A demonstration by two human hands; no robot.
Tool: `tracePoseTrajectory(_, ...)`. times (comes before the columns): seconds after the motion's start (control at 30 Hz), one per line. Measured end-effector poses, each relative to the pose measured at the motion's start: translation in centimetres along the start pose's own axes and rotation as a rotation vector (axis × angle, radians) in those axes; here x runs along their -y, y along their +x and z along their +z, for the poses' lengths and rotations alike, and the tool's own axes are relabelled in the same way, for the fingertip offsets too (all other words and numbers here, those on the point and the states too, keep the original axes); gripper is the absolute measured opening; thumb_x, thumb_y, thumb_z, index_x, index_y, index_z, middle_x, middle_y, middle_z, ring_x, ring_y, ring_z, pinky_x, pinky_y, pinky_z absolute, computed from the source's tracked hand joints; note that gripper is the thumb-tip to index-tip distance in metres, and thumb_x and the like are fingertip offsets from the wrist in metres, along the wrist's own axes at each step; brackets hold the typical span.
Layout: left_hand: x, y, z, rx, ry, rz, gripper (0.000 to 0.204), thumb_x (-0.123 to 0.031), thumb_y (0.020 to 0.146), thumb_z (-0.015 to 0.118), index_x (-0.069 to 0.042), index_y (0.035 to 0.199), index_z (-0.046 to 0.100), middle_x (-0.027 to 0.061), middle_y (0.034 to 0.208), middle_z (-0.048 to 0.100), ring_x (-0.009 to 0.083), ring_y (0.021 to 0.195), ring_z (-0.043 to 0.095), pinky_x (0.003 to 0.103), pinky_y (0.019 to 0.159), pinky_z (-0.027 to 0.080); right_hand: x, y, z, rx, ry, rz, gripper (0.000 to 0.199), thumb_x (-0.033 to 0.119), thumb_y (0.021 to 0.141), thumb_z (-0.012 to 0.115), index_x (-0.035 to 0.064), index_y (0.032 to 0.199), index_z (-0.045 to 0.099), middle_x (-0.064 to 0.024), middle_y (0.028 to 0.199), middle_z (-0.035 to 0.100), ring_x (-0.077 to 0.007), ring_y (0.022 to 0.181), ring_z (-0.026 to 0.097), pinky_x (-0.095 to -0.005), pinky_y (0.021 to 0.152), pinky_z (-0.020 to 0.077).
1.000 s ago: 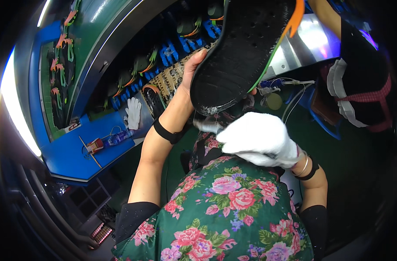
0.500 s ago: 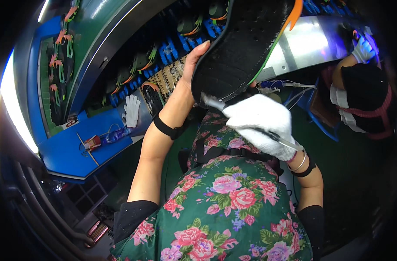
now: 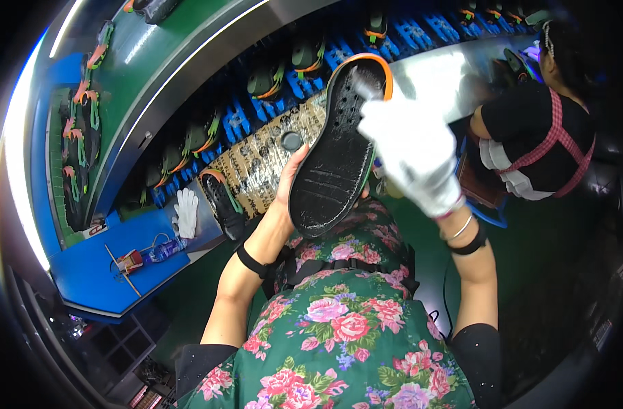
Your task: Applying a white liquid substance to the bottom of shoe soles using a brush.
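A black shoe sole (image 3: 328,163) with an orange rim at its far end and a green edge on the right is held up in front of me, its dark face with small holes toward me. My bare left hand (image 3: 291,170) grips its left edge, and fingertips show at the right edge. My right hand (image 3: 417,146), in a white glove and blurred by motion, is closed around a brush (image 3: 366,85). The brush tip lies over the sole's far end; blur hides whether it touches. The glove covers the brush handle.
Behind the sole is a tape-covered board (image 3: 253,167) with a round dark lid (image 3: 291,141) and another sole (image 3: 223,204). A white glove (image 3: 186,213) and a bottle (image 3: 162,251) lie by the blue tabletop (image 3: 86,273). Blue racks (image 3: 236,123) curve behind; a co-worker (image 3: 536,136) sits right.
The sole has moved lower and farther from me, so its whole length shows. The brush in my right hand has gone from the sole's near end to its far end.
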State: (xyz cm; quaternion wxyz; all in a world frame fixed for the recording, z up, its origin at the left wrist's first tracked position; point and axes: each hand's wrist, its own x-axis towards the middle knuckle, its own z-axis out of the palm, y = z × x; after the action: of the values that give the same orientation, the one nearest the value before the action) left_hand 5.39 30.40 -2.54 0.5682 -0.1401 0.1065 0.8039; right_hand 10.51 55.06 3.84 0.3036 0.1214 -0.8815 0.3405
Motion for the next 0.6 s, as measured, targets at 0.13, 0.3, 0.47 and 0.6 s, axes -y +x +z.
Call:
tracePoseTrajectory(0.13,-1.0,0.0,0.3,-0.254,-0.001,0.139,0.071,-0.054,0.105,0.046,-0.005,0.156,0.043,0.026,0.148,0.056,0.0469,0.128,0.06,0.066,0.106,0.049,5.1,-3.8,2.0,0.195,0.493,0.043,0.024,0.0,0.08,0.079,0.0069,0.103,0.078,-0.0112,0.107,0.078,-0.0278,0.098,0.074,-0.0376,0.087,0.0583)
tracePoseTrajectory(0.3,-1.7,-2.0,1.5,0.125,-0.126,0.113,0.095,-0.074,0.098,0.046,-0.006,0.162,0.028,0.0317,0.156,0.038,0.0555,0.109,0.061,0.066,0.089,0.056,5.4,-2.2,-0.4,-0.053,1.31,0.506,0.006,-0.005,0.079,0.075,0.0007,0.082,0.075,-0.0198,0.09,0.077,-0.0279,0.079,0.073,-0.0367,0.075,0.0586)
tracePoseTrajectory(0.47,-1.1,-3.9,2.2,0.131,-0.135,0.268,0.086,-0.071,0.101,0.044,-0.005,0.156,0.038,0.0368,0.138,0.048,0.0481,0.094,0.061,0.053,0.071,0.06,3.3,-5.9,0.2,-0.513,1.867,0.775,0.019,-0.014,0.081,0.067,-0.0025,0.097,0.068,-0.0227,0.102,0.069,-0.0308,0.094,0.071,-0.035,0.072,0.0639)
tracePoseTrajectory(0.6,-1.1,-5.4,3.0,0.158,-0.146,0.304,0.088,-0.074,0.101,0.039,-0.004,0.155,0.039,0.0352,0.137,0.047,0.0446,0.09,0.059,0.05,0.069,0.061,2.6,-8.7,1.7,-0.514,1.884,0.946,0.018,-0.008,0.081,0.064,0.0031,0.095,0.065,-0.0203,0.108,0.068,-0.0306,0.098,0.069,-0.0327,0.07,0.0625)
